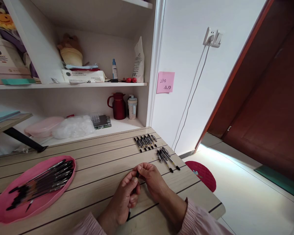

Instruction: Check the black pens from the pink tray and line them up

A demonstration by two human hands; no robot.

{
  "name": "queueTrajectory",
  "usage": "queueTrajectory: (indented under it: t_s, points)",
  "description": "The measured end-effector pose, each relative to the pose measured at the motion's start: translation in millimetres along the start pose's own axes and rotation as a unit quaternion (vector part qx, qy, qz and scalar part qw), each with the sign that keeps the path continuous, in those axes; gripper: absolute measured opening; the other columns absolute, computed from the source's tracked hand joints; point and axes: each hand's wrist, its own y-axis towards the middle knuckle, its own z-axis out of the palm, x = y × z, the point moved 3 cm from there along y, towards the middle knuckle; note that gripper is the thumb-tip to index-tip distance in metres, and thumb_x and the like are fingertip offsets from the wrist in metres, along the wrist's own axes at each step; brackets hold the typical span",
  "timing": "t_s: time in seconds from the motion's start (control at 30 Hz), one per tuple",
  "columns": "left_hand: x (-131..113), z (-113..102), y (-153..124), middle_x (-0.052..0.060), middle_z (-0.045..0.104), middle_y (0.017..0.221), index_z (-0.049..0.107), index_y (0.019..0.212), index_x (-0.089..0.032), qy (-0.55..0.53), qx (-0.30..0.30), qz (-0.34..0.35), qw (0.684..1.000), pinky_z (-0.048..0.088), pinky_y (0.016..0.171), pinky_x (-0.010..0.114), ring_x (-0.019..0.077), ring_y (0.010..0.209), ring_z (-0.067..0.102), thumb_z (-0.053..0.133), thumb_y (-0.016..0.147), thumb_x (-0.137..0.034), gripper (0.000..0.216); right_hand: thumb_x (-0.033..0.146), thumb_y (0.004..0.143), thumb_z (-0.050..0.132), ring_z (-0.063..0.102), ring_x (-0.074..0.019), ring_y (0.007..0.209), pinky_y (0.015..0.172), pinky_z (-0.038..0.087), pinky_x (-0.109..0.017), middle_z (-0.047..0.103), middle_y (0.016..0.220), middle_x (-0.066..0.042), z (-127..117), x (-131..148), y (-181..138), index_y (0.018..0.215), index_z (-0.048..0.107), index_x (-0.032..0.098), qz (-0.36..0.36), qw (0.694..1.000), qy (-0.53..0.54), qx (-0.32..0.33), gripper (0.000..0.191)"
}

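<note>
1. Head view, first risk: a black pen (137, 175) is held just above the wooden tabletop (100, 156), near its front right corner. In my judgement, if either grip slips, the pen or a small part of it could drop, roll and go off the edge towards the red cushion (203, 174) on the floor.
2. Second risk: a neat row of pens (145, 142) and a smaller cluster of pens (165, 158) lie just beyond the hands. A careless sweep of the right wrist or sleeve could knock them out of line.
3. The left hand (127, 195) is curled closed around the pen's lower barrel, and the thumb presses it against the fingers.
4. The right hand (149, 178) pinches the pen's upper end between thumb and fingertips. The two hands meet there and touch each other.
5. Well to the left, a pink oval tray (5, 209) holds a heap of dark pens, and neither hand touches it.
</note>
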Motion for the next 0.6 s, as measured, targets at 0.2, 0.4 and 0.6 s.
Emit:
queueTrajectory:
  t_s: [0.2,0.4,0.6]
  points:
    - [-2.9,1.1,-1.6,-0.008,0.045,0.055,0.045,0.112,-0.026,0.004,0.015,-0.004,1.0,0.007,0.037,0.015,0.0001,0.035,0.019,0.062,0.07,-0.038,0.047,0.041,0.068,0.063,0.046,-0.0091,0.055,0.056,0.036,-0.022,0.06,0.061,-0.003,1.1,5.4,-1.2,0.066,0.065,0.014,-0.051,0.998,-0.037,0.007,0.028]
    - [2.5,-1.6,-0.4,-0.008,0.044,0.056,0.045,0.112,-0.027,-0.007,0.009,0.017,1.0,0.007,0.037,0.015,0.0002,0.034,0.02,0.06,0.071,-0.039,0.046,0.051,0.068,0.061,0.044,-0.0077,0.045,0.048,0.033,-0.021,0.057,0.055,0.0,1.7,-1.6,-0.5,0.07,0.06,0.013,0.01,1.0,-0.013,0.02,0.037]
    - [2.0,-1.2,0.0,-0.008,0.044,0.057,0.048,0.103,-0.023,-0.002,0.003,0.014,1.0,0.007,0.036,0.014,-0.0006,0.034,0.019,0.06,0.071,-0.039,0.037,0.041,0.059,0.072,0.044,-0.0066,0.049,0.054,0.036,-0.021,0.053,0.051,0.002,-3.7,0.2,1.7,0.057,0.055,0.013,-0.017,1.0,-0.022,-0.013,0.032]
